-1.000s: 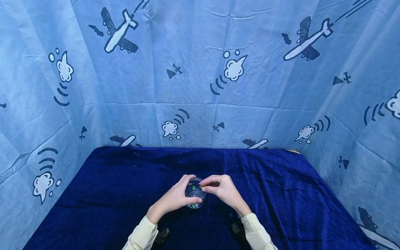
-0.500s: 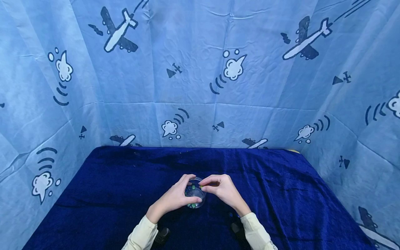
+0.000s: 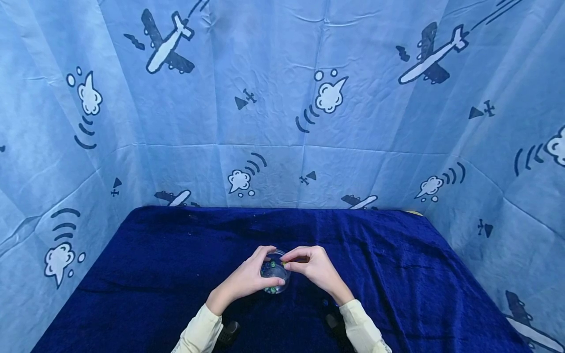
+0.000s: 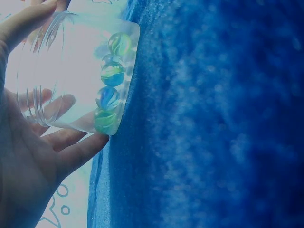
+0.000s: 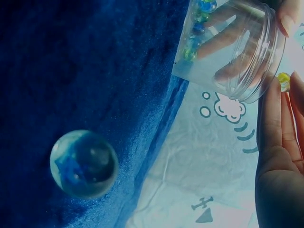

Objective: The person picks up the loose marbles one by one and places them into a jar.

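My left hand (image 3: 244,282) grips a clear plastic jar (image 4: 78,71) round its side, thumb near the rim. Several glass marbles (image 4: 108,98) with green, blue and yellow swirls lie along the jar's bottom. At the jar's mouth, my right hand (image 3: 318,268) pinches a yellow marble (image 5: 284,81) between thumb and fingers. In the right wrist view that marble sits right beside the threaded rim. The jar stands on the dark blue cloth.
One loose clear-and-blue marble (image 5: 84,164) lies on the velvety blue cloth (image 3: 176,274), close to my right wrist. Behind the table hangs a light blue curtain (image 3: 273,108) printed with planes and clouds.
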A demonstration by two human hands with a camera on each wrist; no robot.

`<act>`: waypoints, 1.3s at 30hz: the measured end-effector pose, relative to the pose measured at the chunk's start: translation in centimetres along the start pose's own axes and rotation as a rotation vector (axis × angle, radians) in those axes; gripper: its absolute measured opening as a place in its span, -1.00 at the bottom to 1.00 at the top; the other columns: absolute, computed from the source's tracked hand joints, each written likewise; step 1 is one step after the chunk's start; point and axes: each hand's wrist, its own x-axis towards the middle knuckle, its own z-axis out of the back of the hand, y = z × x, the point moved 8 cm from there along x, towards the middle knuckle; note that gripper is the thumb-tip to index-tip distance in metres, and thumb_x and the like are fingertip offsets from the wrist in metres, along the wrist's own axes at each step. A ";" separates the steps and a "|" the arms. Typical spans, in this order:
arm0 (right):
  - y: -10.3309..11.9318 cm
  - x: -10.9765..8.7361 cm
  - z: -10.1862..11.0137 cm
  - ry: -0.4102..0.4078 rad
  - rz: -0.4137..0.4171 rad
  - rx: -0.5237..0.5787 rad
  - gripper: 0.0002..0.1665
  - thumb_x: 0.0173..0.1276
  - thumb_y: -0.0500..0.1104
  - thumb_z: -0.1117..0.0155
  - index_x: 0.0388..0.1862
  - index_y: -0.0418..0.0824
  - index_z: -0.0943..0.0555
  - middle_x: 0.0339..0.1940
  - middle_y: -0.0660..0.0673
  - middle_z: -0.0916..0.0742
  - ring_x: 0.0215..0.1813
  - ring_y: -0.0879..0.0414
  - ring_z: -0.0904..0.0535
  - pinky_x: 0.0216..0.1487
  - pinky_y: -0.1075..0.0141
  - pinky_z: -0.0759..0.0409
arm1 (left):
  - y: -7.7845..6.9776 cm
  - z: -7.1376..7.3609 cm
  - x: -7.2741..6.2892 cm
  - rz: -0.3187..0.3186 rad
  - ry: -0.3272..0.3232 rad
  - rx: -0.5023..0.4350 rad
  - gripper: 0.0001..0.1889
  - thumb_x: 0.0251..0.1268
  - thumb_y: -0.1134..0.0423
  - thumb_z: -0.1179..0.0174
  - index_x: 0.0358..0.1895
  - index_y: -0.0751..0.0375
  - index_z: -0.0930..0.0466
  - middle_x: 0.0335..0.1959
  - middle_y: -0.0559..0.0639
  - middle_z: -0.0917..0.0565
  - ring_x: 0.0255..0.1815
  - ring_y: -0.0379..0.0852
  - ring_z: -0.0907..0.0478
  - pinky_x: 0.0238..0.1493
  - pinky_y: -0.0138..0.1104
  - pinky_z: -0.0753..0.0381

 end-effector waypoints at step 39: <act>0.1 0.0 0.0 0.002 0.038 0.000 -0.84 0.32 -0.33 -0.46 -0.18 -0.42 -0.79 -0.14 -0.19 -0.83 -0.06 0.05 -0.75 -0.05 0.35 -0.70 | -0.1 0.0 0.0 0.005 0.001 0.003 -0.15 0.25 -0.10 -0.43 0.47 0.26 -0.30 0.30 0.21 -0.47 0.29 0.15 -0.53 0.21 0.07 -0.57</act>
